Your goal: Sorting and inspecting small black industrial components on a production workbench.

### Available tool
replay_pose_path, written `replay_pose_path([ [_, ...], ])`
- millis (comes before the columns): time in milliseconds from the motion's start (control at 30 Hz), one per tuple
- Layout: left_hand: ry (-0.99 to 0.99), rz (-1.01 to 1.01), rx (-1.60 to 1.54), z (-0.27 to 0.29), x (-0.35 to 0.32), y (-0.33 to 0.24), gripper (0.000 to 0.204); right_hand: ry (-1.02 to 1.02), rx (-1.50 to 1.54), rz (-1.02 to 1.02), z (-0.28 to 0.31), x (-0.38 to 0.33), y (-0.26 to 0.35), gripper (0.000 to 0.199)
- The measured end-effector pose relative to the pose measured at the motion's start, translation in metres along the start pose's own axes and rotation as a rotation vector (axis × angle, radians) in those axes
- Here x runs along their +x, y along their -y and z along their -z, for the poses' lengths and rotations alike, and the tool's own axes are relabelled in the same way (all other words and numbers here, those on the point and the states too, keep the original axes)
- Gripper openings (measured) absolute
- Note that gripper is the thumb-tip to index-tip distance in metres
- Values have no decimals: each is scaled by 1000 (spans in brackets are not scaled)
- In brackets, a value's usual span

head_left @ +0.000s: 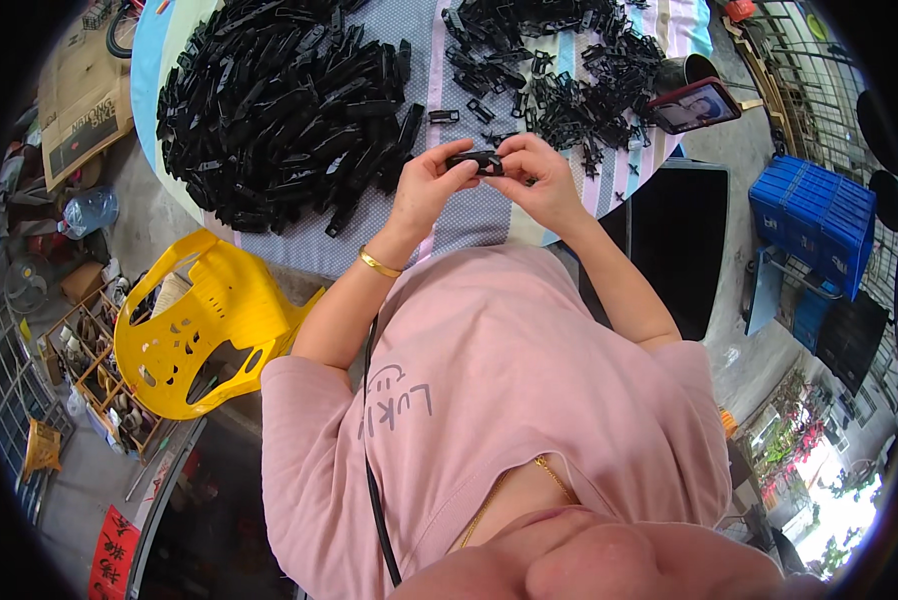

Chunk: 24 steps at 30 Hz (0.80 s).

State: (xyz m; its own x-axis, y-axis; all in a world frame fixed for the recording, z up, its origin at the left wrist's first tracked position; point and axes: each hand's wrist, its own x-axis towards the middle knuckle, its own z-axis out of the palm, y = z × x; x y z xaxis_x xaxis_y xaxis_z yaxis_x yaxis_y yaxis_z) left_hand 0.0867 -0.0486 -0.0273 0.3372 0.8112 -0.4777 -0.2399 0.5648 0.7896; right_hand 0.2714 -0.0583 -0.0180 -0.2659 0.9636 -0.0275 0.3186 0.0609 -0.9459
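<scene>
Between my two hands, just above the table's near edge, is a small black plastic part point(481, 162). My left hand point(427, 190) pinches its left end between thumb and fingers. The right end is gripped by the fingertips of my right hand point(541, 182), which partly cover it. To the left lies a big heap of long black plastic pieces point(279, 120). Smaller black frame-like pieces point(584, 95) form a looser heap to the right. A few single black pieces point(444, 117) lie on the cloth between the heaps, close to my fingers.
A striped, dotted cloth point(469, 228) covers the table. On its right edge a phone point(694, 106) leans near a dark cup point(687, 70). A yellow plastic chair point(209, 320) stands at the left, blue crates point(814, 220) at the right. A black cable point(373, 470) runs down my shirt.
</scene>
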Motion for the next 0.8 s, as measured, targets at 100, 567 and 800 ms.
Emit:
replay_pose_path([
  [100,-38,5,-40,1,1,-5,35,-125,-46,-59,-5,-2,4,29],
  [567,-34,-84,97,15,-2,-26,31,303,425,-454,25,43,-12,25],
  [800,-711,-611,829,104,3,-87,23,-334,-1172,73,165,111,-115,19],
])
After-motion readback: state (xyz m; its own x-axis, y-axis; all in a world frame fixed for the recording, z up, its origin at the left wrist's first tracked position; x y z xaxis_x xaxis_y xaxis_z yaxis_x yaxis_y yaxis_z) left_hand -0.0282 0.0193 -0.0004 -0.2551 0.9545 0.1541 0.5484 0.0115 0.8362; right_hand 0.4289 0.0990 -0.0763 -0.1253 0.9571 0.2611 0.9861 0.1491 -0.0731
